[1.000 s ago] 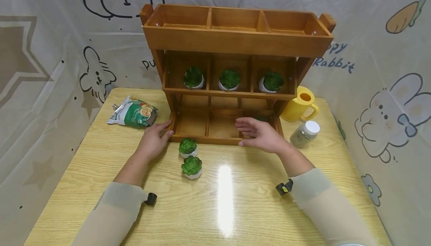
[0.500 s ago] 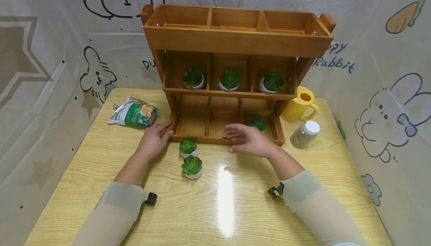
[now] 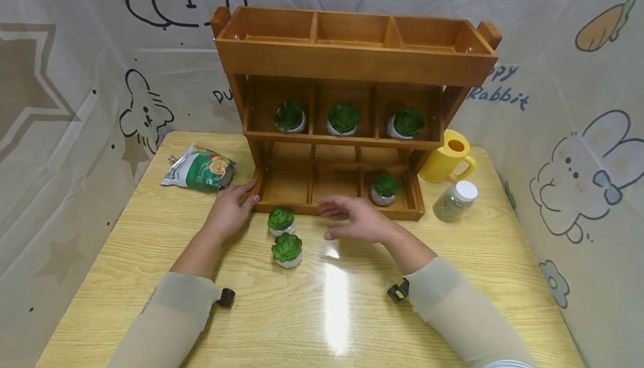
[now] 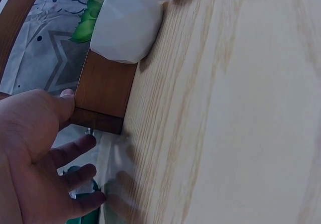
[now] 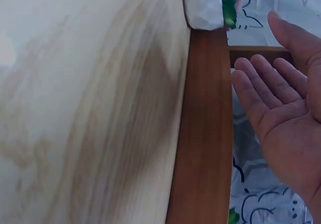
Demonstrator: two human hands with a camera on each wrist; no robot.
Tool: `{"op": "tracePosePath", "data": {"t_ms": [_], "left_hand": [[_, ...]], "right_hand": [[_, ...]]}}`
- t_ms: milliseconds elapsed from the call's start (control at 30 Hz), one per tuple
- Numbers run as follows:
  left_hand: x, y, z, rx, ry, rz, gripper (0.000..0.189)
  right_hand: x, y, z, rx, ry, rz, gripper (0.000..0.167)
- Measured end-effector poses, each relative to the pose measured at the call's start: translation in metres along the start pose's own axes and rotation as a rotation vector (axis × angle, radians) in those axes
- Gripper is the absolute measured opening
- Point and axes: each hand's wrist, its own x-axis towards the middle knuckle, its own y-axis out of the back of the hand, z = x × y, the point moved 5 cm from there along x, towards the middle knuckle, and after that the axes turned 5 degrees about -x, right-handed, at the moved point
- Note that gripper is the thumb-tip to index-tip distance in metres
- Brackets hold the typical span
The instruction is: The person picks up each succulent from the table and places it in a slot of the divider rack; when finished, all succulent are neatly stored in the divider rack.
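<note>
On the bench (image 3: 274, 323), before the rack (image 3: 352, 61), stand two potted plants (image 3: 287, 249); the right grip (image 3: 354, 221), loosely spread and empty, would best pinch one low down, while the left grip (image 3: 230, 210), fingers relaxed, touches the rack's corner.

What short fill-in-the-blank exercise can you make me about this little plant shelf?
The middle row of the shelf holds ___ potted plants.
The jug beside the shelf is coloured ___.
The lid on the jar is coloured ___.
The hand touching the shelf's end is the ___ one.

Missing words: three; yellow; white; left.
</note>
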Motion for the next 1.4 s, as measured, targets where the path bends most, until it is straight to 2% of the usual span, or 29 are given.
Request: {"op": "tracePosePath", "data": {"t_ms": [267,433,700,1067,1400], "left_hand": [[0.0,0.0,0.0,0.012,-0.004,0.005,0.054],[-0.001,0.0,0.002,0.013,-0.011,0.009,0.054],[0.0,-0.001,0.002,0.011,-0.011,0.003,0.054],[0.001,-0.001,0.001,0.016,-0.018,0.016,0.053],[0.001,-0.001,0.001,0.012,-0.01,0.016,0.053]], "right_hand": [[0.008,-0.018,0.003,-0.04,-0.014,-0.037,0.064],[0.012,-0.027,0.002,-0.051,-0.002,-0.046,0.068],[0.014,-0.041,0.005,-0.089,-0.03,-0.082,0.067],[0.02,-0.058,0.002,-0.091,-0.005,-0.126,0.074],[0.026,-0.065,-0.001,-0.184,0.002,-0.137,0.076]]}}
